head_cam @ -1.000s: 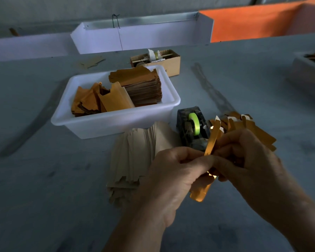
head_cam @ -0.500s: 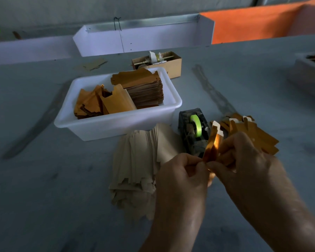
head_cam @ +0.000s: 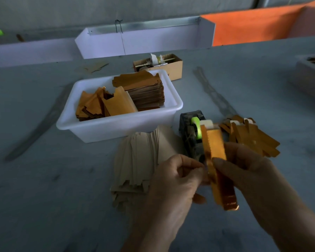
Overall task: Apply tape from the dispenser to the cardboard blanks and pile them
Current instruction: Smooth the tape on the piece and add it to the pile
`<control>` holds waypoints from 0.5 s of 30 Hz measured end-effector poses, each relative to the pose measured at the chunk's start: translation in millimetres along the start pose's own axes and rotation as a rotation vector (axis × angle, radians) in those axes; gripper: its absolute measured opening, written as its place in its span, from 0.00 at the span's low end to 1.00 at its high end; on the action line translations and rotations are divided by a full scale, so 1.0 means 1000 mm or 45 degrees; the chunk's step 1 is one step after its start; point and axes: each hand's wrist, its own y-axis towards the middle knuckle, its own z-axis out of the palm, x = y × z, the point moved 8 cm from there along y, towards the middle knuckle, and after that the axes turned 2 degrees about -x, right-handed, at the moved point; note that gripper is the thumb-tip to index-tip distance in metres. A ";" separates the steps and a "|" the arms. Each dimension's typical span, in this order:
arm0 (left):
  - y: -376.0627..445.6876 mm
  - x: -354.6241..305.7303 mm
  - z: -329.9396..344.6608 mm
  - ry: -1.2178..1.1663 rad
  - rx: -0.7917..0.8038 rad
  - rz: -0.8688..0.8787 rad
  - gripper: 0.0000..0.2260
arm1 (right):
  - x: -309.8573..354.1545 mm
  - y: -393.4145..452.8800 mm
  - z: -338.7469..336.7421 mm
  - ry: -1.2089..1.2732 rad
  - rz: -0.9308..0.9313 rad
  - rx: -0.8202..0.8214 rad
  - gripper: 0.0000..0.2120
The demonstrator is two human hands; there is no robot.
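Fingers of both hands pinch one orange cardboard blank [head_cam: 215,157]: the left hand [head_cam: 173,184] at its left edge, the right hand [head_cam: 247,175] with thumb on its face. Compared with half a second ago, the blank has turned to show its broad side, standing in front of the tape dispenser [head_cam: 191,135]. A white tub [head_cam: 116,124] holds stacked orange blanks; a small cardboard box [head_cam: 173,67] behind it holds odds I cannot make out. Taped blanks [head_cam: 253,139] lie piled at right, a pale stack [head_cam: 140,157] at left.

Grey counter [head_cam: 44,188] carries 1 white tub [head_cam: 116,128], a tape dispenser [head_cam: 191,135] just right of it, a pale blank stack [head_cam: 136,160], an orange blank pile [head_cam: 251,137], and a small cardboard box [head_cam: 173,67] behind.
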 end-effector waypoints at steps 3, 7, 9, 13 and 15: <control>0.008 -0.019 -0.033 0.755 -0.471 0.272 0.04 | 0.010 0.013 -0.036 -0.296 -0.208 -0.325 0.05; 0.029 -0.026 -0.050 1.432 -0.724 0.222 0.20 | -0.001 0.040 -0.067 -0.719 -0.219 -0.550 0.08; 0.041 -0.022 -0.049 1.505 -0.687 0.159 0.22 | -0.014 0.054 -0.070 -0.893 -0.153 -0.534 0.09; 0.057 -0.017 -0.062 1.345 -0.662 0.067 0.20 | -0.030 0.065 -0.075 -1.173 -0.019 -0.550 0.13; 0.059 -0.016 -0.068 1.242 -0.644 0.053 0.14 | -0.029 0.063 -0.076 -1.183 -0.021 -0.571 0.15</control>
